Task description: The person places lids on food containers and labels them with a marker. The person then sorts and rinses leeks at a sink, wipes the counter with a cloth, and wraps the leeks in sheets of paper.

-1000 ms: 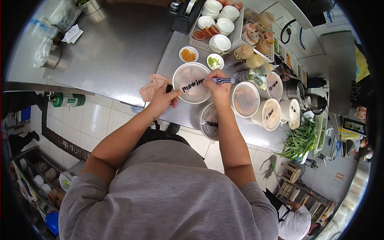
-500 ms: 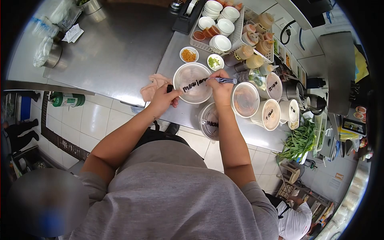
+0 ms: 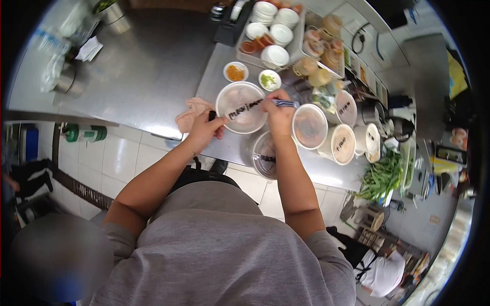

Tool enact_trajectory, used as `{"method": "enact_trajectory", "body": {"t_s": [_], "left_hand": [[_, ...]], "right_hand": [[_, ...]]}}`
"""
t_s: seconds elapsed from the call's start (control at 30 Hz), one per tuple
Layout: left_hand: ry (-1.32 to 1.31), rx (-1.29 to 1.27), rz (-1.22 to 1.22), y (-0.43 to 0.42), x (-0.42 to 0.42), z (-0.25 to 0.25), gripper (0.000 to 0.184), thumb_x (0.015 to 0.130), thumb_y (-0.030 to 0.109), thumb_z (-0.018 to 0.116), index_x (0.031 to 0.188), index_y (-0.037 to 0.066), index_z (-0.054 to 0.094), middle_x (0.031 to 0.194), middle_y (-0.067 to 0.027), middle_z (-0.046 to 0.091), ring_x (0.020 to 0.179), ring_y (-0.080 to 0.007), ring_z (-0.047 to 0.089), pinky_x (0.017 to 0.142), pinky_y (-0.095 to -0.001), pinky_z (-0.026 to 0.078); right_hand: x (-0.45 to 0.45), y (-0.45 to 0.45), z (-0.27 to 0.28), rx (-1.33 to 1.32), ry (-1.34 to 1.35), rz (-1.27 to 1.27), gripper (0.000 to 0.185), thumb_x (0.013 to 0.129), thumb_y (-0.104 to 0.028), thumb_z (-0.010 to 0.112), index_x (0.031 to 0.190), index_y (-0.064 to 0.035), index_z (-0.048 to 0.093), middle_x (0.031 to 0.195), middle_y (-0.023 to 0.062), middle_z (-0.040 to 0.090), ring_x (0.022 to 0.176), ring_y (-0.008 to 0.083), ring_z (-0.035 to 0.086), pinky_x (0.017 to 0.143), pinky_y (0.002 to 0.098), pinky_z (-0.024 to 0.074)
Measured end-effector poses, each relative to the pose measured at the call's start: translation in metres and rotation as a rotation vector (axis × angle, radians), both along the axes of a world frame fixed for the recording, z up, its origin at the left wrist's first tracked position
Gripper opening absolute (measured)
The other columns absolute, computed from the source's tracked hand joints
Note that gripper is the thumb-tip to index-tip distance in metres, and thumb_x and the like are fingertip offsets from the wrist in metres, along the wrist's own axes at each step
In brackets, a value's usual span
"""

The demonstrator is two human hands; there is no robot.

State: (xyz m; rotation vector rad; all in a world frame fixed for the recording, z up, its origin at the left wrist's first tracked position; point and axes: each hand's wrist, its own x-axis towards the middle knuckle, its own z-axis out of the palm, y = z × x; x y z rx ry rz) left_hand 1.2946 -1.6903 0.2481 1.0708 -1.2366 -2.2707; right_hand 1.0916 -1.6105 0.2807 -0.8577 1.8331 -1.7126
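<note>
Tub (image 3: 241, 94) straight ahead at twelve o'clock! Left hand (image 3: 202, 131), half-curled round a black cap (image 3: 212, 116), seemingly steadies its eight o'clock edge; right hand (image 3: 280, 120) pinches the marker (image 3: 286, 103) tightly at three, likely for control.

Hands: two — left hand (image 3: 204, 130), right hand (image 3: 279, 115). Marker (image 3: 286, 103): one. Black cap (image 3: 212, 115): one. Lidded tubs (image 3: 241, 115): at least six, dark writing on five. Small dishes (image 3: 235, 72) of chopped bits: two — one orange, one green. Stacks of white bowls (image 3: 274, 55): five. Pink cloth (image 3: 192, 114): one. Tape dispenser (image 3: 230, 29): one. Squeeze bottles (image 3: 320, 76): several, too crowded for exact count.
</note>
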Motion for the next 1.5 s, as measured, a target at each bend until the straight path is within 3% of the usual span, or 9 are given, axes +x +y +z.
{"method": "enact_trajectory", "body": {"t_s": [0.13,0.2,0.33,0.47,0.6,0.73,0.8,0.83,1.5], "left_hand": [[-0.017,-0.033,-0.081,-0.001,0.003,0.013,0.027,0.086,0.023,0.067,0.094,0.002,0.051,0.067,-0.0026,0.054,0.054,-0.0101,0.052,0.048,-0.0243,0.044],[-0.267,-0.107,-0.189,-0.001,0.013,0.029,0.021,0.089,0.023,0.064,0.087,0.004,0.054,0.061,-0.0001,0.052,0.052,-0.0085,0.050,0.049,-0.0223,0.042],[-0.362,-0.401,-0.422,0.005,0.010,0.058,0.032,0.085,0.030,0.068,0.080,0.001,0.054,0.060,-0.0037,0.053,0.051,-0.0097,0.051,0.047,-0.0252,0.040],[-0.050,-0.958,-0.494,0.019,-0.075,0.104,0.032,0.081,0.027,0.072,0.082,0.000,0.055,0.068,-0.0069,0.057,0.061,-0.0132,0.052,0.058,-0.0275,0.043],[-0.143,-1.061,-0.488,0.026,-0.179,0.068,0.036,0.078,0.027,0.075,0.081,0.001,0.051,0.071,-0.0079,0.058,0.066,-0.0142,0.059,0.059,-0.0296,0.047],[-0.225,-0.878,-0.584,0.035,-0.223,0.035,0.035,0.074,0.019,0.078,0.079,0.002,0.047,0.072,-0.0073,0.057,0.065,-0.0142,0.062,0.053,-0.0291,0.051],[-0.175,-0.667,-0.490,0.039,-0.225,0.028,0.034,0.066,0.013,0.080,0.079,0.002,0.050,0.074,-0.0110,0.061,0.062,-0.0218,0.064,0.054,-0.0352,0.053],[-0.150,-0.559,-0.469,0.039,-0.225,0.028,0.035,0.066,0.005,0.080,0.080,0.002,0.047,0.073,-0.0079,0.058,0.060,-0.0186,0.063,0.050,-0.0324,0.055],[-0.102,-0.394,-0.455,0.040,-0.225,0.025,0.035,0.070,0.002,0.077,0.081,0.004,0.044,0.075,-0.0068,0.056,0.062,-0.0169,0.063,0.051,-0.0298,0.057]], "right_hand": [[-0.037,0.030,0.011,-0.070,0.182,-0.278,0.009,0.071,-0.001,0.064,0.076,-0.0040,0.056,0.075,0.0032,0.057,0.057,0.0111,0.049,0.053,0.0235,0.0411],[-0.044,0.064,0.043,-0.196,-0.043,-0.693,0.013,0.075,-0.002,0.065,0.084,-0.0050,0.056,0.081,0.0041,0.057,0.058,0.0124,0.050,0.054,0.0244,0.0439],[-0.045,0.122,0.007,-0.259,-0.258,-0.689,0.013,0.078,-0.004,0.064,0.088,-0.0038,0.055,0.076,0.0044,0.055,0.059,0.0108,0.050,0.056,0.0258,0.0474],[-0.057,0.138,0.006,-0.201,-0.180,-0.591,0.016,0.077,-0.001,0.067,0.088,-0.0036,0.055,0.075,0.0040,0.056,0.058,0.0099,0.050,0.055,0.0246,0.0474],[-0.082,0.134,0.013,-0.202,-0.151,-0.460,0.018,0.076,0.001,0.067,0.089,-0.0052,0.056,0.072,0.0004,0.056,0.058,0.0075,0.051,0.050,0.0206,0.0414],[-0.085,0.124,0.004,-0.035,-0.039,-0.366,0.015,0.068,-0.003,0.072,0.077,-0.0051,0.059,0.072,0.0009,0.058,0.064,0.0101,0.051,0.059,0.0250,0.0421],[-0.087,0.121,0.002,-0.024,-0.006,-0.361,0.015,0.068,-0.003,0.072,0.077,-0.0047,0.060,0.072,0.0011,0.058,0.064,0.0100,0.051,0.059,0.0251,0.0425],[-0.086,0.121,0.000,-0.005,0.026,-0.346,0.015,0.067,-0.003,0.072,0.077,-0.0043,0.060,0.071,0.0013,0.058,0.064,0.0100,0.052,0.059,0.0252,0.0429],[-0.087,0.129,0.007,0.041,0.036,-0.409,0.013,0.065,-0.006,0.070,0.070,-0.0034,0.059,0.063,0.0024,0.058,0.057,0.0110,0.052,0.055,0.0267,0.0429]]}}
